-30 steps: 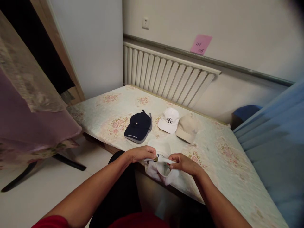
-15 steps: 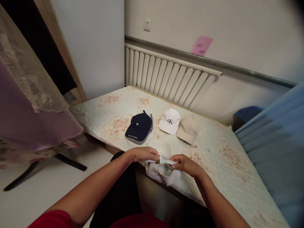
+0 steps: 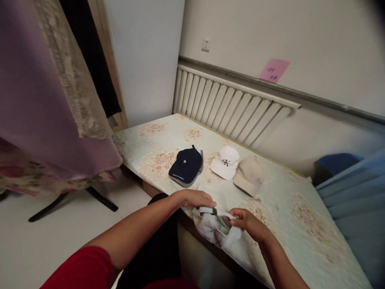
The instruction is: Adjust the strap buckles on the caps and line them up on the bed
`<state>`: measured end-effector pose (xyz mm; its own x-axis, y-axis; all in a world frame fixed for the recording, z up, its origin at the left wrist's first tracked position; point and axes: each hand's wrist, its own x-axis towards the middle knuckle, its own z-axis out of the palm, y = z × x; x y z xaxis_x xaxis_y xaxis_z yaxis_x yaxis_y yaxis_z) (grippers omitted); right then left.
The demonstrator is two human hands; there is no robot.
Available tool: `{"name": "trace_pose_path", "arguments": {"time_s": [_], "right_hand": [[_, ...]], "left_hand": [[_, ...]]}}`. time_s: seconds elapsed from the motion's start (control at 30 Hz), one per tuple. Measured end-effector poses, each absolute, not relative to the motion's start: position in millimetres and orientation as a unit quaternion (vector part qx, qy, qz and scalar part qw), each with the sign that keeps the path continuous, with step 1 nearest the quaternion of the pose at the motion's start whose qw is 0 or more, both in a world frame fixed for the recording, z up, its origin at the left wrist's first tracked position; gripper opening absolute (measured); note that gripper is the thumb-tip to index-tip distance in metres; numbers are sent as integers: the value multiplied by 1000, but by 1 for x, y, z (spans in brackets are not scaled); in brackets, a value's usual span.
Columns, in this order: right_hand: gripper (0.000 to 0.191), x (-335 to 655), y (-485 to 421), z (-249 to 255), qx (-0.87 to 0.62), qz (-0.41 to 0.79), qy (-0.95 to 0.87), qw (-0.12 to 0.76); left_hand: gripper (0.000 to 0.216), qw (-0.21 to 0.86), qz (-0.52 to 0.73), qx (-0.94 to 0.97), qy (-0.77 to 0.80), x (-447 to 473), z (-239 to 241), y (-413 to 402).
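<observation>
A pale, nearly white baseball cap [image 3: 210, 230] rests at the near edge of the bed, its back strap and buckle facing me. My left hand [image 3: 198, 198] pinches the strap beside the dark metal buckle. On the other side, my right hand [image 3: 245, 220] is closed on the strap's right end, where it meets the cap. Beyond my hands lie a navy cap [image 3: 187, 164] with a grey strap, a white cap [image 3: 226, 161] with black letters, and a beige cap [image 3: 249, 176] touching the white one.
The floral-covered bed [image 3: 300, 249] stands against a radiator [image 3: 228, 104]. Clothes [image 3: 69, 80] hang at the left over a stand with black legs [image 3: 102, 198]. A blue curtain [image 3: 357, 212] borders the right side. A pink note [image 3: 274, 70] is on the wall.
The view has swung left, so everything sits farther right. The strap's left end now shows past the buckle, below my left fingers; both hands stay on the cap.
</observation>
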<state>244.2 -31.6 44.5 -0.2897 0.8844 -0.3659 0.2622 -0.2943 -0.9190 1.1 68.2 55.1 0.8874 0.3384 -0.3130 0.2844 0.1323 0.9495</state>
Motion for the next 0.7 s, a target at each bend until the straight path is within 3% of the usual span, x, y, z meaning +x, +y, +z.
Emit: {"name": "trace_pose_path", "arguments": {"time_s": [0.13,0.27,0.4,0.5,0.7], "right_hand": [[28,243,-34,44,-539,602,-528,263],[28,242,-35,42,-550,590,-529,263],[25,240,-37,42,-546,600,-521,265],[23,238,-39,47,-538,604,-525,264],[19,222,-40,67,-533,592,-554,241]], "left_hand": [[44,683,89,685,237,-7,55,59],[61,568,172,752,286,-9,53,37],[35,423,222,804,354,-4,48,16],[14,389,246,811,361,-1,46,9],[12,371,302,814,328,-3,40,3]]}}
